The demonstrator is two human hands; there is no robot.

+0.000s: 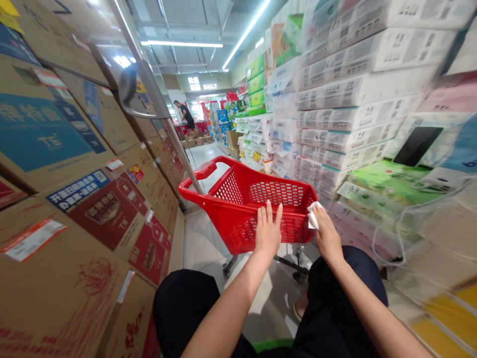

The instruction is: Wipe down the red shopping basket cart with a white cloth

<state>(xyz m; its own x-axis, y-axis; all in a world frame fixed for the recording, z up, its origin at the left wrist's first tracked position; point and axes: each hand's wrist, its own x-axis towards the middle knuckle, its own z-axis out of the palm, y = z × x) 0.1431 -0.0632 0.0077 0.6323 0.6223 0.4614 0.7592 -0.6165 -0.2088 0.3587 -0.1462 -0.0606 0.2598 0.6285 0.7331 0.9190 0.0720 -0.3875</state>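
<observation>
"Watching from my station, I have the red shopping cart [244, 209] mid-scene. How are the fingers?"

"My left hand [269, 231] has them spread at its near side; my right hand [328, 236] pinches a white cloth [313, 215] against the right end."

"Progress?"

"Wiping seems partway; I can't tell what's done or left."

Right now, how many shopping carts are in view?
1: the red shopping cart straight ahead, left hand at its near side, right hand holding a white wipe at its right end. Stacked goods could hide others.
</observation>
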